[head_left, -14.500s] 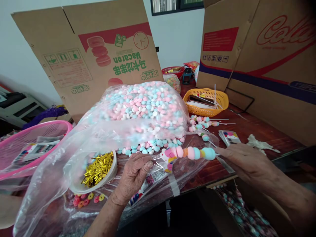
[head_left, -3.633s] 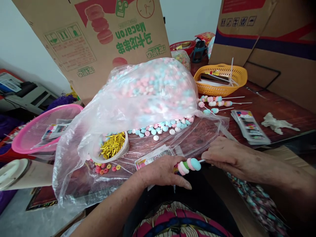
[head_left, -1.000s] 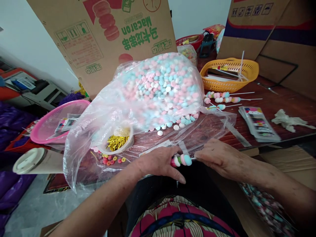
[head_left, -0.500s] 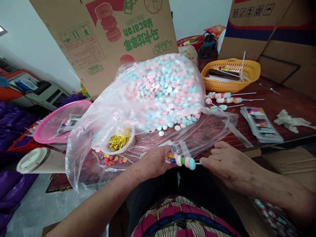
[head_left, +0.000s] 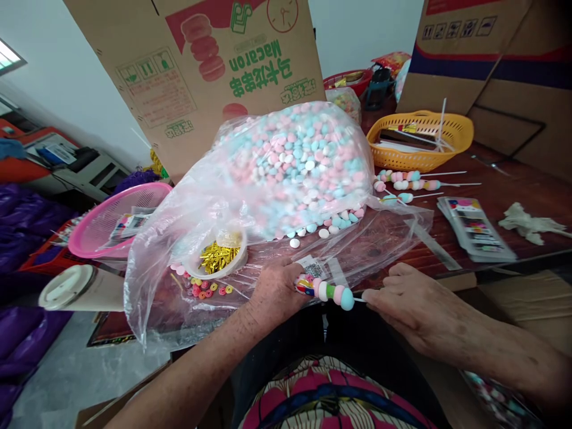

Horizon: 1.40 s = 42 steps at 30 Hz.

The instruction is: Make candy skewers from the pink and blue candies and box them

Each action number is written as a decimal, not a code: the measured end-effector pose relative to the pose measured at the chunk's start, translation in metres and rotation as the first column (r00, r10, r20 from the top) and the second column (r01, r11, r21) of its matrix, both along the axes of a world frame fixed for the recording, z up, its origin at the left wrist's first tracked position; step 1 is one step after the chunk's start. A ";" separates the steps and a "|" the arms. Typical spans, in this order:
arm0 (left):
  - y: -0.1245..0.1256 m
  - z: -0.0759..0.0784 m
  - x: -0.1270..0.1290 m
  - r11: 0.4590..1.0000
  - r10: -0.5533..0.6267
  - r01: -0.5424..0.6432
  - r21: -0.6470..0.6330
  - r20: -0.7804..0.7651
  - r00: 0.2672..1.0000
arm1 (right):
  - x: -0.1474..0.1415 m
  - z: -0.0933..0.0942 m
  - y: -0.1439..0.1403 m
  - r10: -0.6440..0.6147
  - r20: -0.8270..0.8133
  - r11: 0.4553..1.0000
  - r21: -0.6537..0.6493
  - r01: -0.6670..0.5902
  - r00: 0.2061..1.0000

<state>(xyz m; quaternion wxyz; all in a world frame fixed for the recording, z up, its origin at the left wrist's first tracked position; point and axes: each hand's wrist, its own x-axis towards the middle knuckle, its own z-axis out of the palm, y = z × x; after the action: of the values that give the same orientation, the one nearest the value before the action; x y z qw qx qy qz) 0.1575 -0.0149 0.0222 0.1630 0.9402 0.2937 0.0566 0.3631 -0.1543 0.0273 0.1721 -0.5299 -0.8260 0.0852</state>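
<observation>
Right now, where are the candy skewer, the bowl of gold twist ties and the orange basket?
candy skewer (head_left: pixel 333 291): head view, green middle candy.
bowl of gold twist ties (head_left: pixel 217 260): head view, the ties.
orange basket (head_left: pixel 419 160): head view, front wall.

Fourteen seconds back the candy skewer was held out over the table at about two o'clock from the bowl of gold twist ties; now it sits low at the near table edge, at four o'clock from that bowl. The left hand, then flat on the plastic, has closed over the skewer's far end, hiding part of the candies. The right hand has drawn back toward the body, pinching the stick's tip.
</observation>
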 end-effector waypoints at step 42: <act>-0.011 0.011 -0.005 0.981 0.080 -0.147 -0.130 -0.421 0.903 | -0.010 -0.007 -0.017 -0.042 -0.005 0.999 0.018 0.042 0.999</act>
<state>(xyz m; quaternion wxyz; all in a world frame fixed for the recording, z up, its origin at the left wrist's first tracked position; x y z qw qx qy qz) 0.1527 -0.0257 0.0333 0.1677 0.8960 0.3796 -0.1578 0.3527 -0.1717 0.0200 0.1804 -0.5455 -0.8150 0.0754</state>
